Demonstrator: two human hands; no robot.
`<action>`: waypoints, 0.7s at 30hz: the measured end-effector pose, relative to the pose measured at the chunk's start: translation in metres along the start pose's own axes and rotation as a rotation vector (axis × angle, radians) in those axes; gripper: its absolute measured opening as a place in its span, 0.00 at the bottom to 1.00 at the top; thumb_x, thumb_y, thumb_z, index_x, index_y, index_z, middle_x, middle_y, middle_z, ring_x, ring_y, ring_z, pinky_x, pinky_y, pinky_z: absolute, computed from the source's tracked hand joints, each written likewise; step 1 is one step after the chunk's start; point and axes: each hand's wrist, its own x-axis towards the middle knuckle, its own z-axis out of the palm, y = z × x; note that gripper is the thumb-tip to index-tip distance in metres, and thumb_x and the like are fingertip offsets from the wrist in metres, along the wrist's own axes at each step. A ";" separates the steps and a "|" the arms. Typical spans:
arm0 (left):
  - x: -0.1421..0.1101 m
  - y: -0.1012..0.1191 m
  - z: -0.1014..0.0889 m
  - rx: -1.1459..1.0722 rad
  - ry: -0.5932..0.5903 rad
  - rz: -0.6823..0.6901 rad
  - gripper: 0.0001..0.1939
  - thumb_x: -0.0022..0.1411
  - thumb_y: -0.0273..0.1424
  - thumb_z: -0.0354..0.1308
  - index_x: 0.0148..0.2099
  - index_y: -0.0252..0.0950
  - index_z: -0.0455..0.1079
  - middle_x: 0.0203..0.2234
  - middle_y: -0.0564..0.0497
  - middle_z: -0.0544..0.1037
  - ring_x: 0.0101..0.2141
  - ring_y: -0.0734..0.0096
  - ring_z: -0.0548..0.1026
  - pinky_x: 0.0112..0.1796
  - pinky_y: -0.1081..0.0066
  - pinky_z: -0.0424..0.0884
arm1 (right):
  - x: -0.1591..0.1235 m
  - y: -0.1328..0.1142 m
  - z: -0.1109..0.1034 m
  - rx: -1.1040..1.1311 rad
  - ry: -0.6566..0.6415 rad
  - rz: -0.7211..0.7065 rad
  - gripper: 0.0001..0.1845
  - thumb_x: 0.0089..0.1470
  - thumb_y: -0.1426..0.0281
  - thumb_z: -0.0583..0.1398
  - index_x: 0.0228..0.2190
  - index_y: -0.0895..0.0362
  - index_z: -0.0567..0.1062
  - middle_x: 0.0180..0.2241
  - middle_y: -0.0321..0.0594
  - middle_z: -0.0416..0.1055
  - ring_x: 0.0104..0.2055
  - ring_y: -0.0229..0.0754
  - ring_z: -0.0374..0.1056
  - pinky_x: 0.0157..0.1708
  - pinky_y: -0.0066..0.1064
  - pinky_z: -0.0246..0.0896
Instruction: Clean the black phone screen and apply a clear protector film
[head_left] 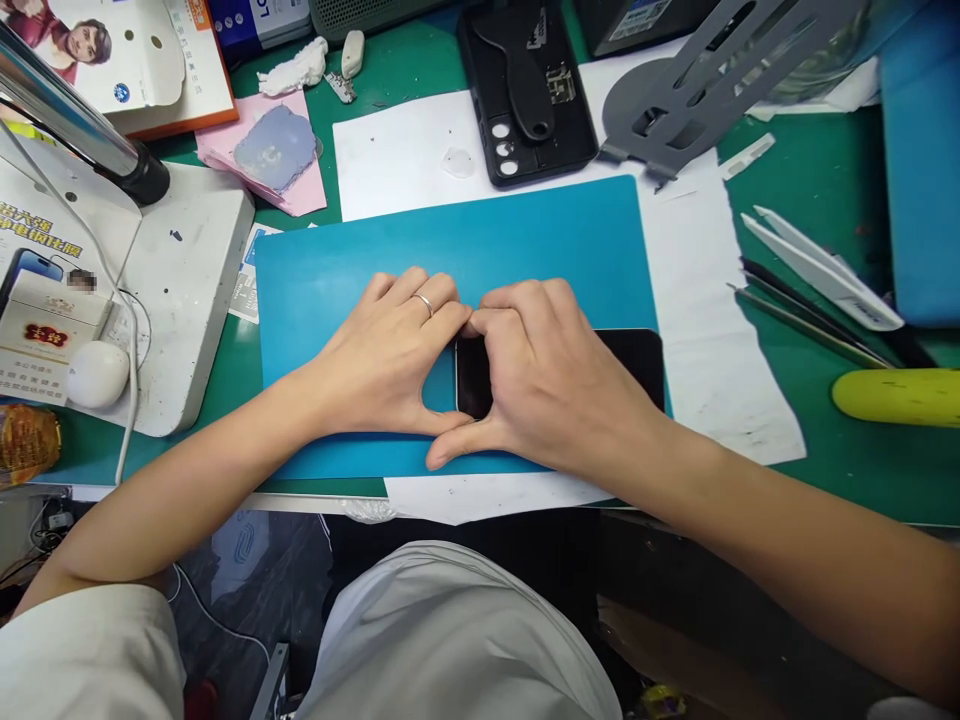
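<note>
A smartphone (634, 358) with a dark screen lies flat, lengthwise, on a blue mat (450, 240). My right hand (544, 375) arches over its left half, fingers bent at the far long edge and thumb at the near edge. At the phone's left end, my left hand (386, 350), with a ring on one finger, grips the corners between index finger and thumb. The index fingers of both hands meet at the far corner, and the thumbs overlap at the near one. My right hand covers much of the screen.
Behind the mat lie a black phone case (517, 140) and a grey metal stand (667, 110). White tweezers (832, 275), darker tweezers (817, 325) and a yellow handle (900, 397) are at right. A white lamp base (202, 240) stands at left. White paper (697, 300) extends under the mat.
</note>
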 end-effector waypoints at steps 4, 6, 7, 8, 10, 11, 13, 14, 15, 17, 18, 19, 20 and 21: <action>0.001 -0.001 0.001 0.000 0.009 0.002 0.32 0.59 0.58 0.65 0.51 0.36 0.70 0.44 0.40 0.73 0.45 0.47 0.69 0.46 0.52 0.62 | -0.001 -0.001 0.001 0.018 0.008 0.019 0.56 0.51 0.27 0.51 0.51 0.68 0.70 0.48 0.66 0.71 0.49 0.67 0.67 0.49 0.58 0.62; 0.001 -0.001 0.001 -0.006 0.010 0.006 0.32 0.59 0.59 0.65 0.52 0.37 0.70 0.44 0.40 0.73 0.46 0.45 0.69 0.47 0.51 0.62 | -0.002 -0.002 0.002 0.032 0.019 0.033 0.55 0.51 0.28 0.53 0.52 0.67 0.69 0.49 0.65 0.71 0.49 0.67 0.67 0.49 0.59 0.62; 0.001 -0.002 0.002 -0.010 0.009 0.008 0.32 0.59 0.59 0.65 0.52 0.38 0.70 0.44 0.40 0.73 0.47 0.45 0.69 0.48 0.50 0.62 | -0.002 -0.002 0.002 0.040 0.025 0.034 0.54 0.51 0.28 0.53 0.52 0.66 0.69 0.48 0.65 0.71 0.49 0.67 0.67 0.49 0.59 0.62; 0.002 -0.002 0.002 -0.012 0.006 0.008 0.32 0.59 0.59 0.65 0.52 0.39 0.70 0.45 0.41 0.73 0.47 0.44 0.69 0.48 0.49 0.62 | -0.002 -0.002 0.001 0.048 0.030 0.031 0.54 0.50 0.28 0.54 0.52 0.65 0.69 0.48 0.64 0.71 0.49 0.67 0.68 0.50 0.59 0.62; 0.002 -0.002 0.001 -0.016 -0.001 0.004 0.32 0.59 0.60 0.64 0.52 0.40 0.70 0.45 0.41 0.73 0.48 0.43 0.69 0.49 0.47 0.62 | -0.002 -0.002 0.001 0.057 0.041 0.021 0.53 0.49 0.28 0.55 0.51 0.64 0.70 0.47 0.62 0.71 0.49 0.67 0.68 0.50 0.60 0.63; 0.003 -0.001 0.001 -0.017 -0.006 0.001 0.32 0.58 0.60 0.64 0.52 0.40 0.71 0.45 0.40 0.73 0.48 0.43 0.69 0.49 0.47 0.62 | -0.002 -0.001 0.001 0.059 0.048 0.017 0.52 0.49 0.28 0.55 0.51 0.63 0.70 0.46 0.62 0.72 0.48 0.67 0.69 0.49 0.60 0.63; 0.003 0.000 0.000 -0.017 -0.017 -0.008 0.33 0.58 0.61 0.64 0.51 0.40 0.71 0.44 0.41 0.73 0.47 0.42 0.69 0.49 0.46 0.62 | -0.002 -0.001 0.002 0.061 0.057 0.017 0.51 0.48 0.28 0.56 0.50 0.61 0.71 0.46 0.61 0.72 0.49 0.68 0.69 0.49 0.61 0.63; 0.003 0.000 0.000 -0.016 -0.021 -0.012 0.34 0.57 0.62 0.64 0.51 0.41 0.71 0.44 0.41 0.73 0.47 0.42 0.69 0.49 0.46 0.63 | -0.002 0.000 0.002 0.064 0.060 0.018 0.50 0.48 0.29 0.56 0.50 0.61 0.71 0.46 0.61 0.72 0.49 0.68 0.69 0.50 0.62 0.63; 0.003 0.001 -0.001 -0.016 -0.022 -0.016 0.34 0.57 0.63 0.64 0.51 0.40 0.71 0.44 0.41 0.73 0.47 0.42 0.69 0.49 0.46 0.63 | -0.003 0.000 0.003 0.069 0.060 0.019 0.50 0.48 0.29 0.56 0.50 0.60 0.71 0.46 0.61 0.72 0.50 0.69 0.68 0.50 0.62 0.63; 0.004 0.001 -0.001 -0.018 -0.024 -0.024 0.35 0.56 0.63 0.64 0.51 0.40 0.72 0.44 0.40 0.73 0.47 0.42 0.69 0.49 0.46 0.63 | -0.003 0.000 0.004 0.086 0.056 0.018 0.51 0.48 0.29 0.56 0.51 0.61 0.71 0.48 0.62 0.71 0.52 0.70 0.67 0.51 0.63 0.62; 0.004 0.001 -0.002 -0.020 -0.026 -0.027 0.35 0.56 0.63 0.64 0.51 0.40 0.72 0.44 0.40 0.73 0.47 0.42 0.69 0.49 0.46 0.63 | -0.004 0.000 0.004 0.095 0.054 0.017 0.52 0.49 0.29 0.56 0.52 0.61 0.70 0.49 0.62 0.71 0.53 0.70 0.66 0.52 0.64 0.62; 0.004 0.002 -0.002 -0.021 -0.028 -0.030 0.35 0.56 0.63 0.65 0.51 0.40 0.72 0.45 0.40 0.73 0.47 0.42 0.69 0.49 0.46 0.63 | -0.004 0.000 0.005 0.102 0.050 0.017 0.52 0.49 0.28 0.56 0.53 0.62 0.70 0.49 0.63 0.70 0.53 0.71 0.66 0.52 0.64 0.61; 0.004 0.002 -0.002 -0.022 -0.030 -0.033 0.36 0.55 0.63 0.65 0.51 0.40 0.72 0.45 0.40 0.73 0.47 0.42 0.69 0.49 0.46 0.63 | -0.004 0.000 0.005 0.107 0.048 0.018 0.53 0.49 0.28 0.56 0.53 0.62 0.70 0.50 0.63 0.70 0.54 0.71 0.66 0.52 0.65 0.61; 0.004 0.002 -0.002 -0.021 -0.032 -0.033 0.36 0.55 0.64 0.65 0.51 0.40 0.72 0.45 0.40 0.73 0.47 0.42 0.69 0.49 0.46 0.63 | -0.004 0.000 0.005 0.110 0.045 0.021 0.53 0.49 0.29 0.56 0.54 0.62 0.70 0.50 0.63 0.70 0.54 0.71 0.65 0.52 0.65 0.61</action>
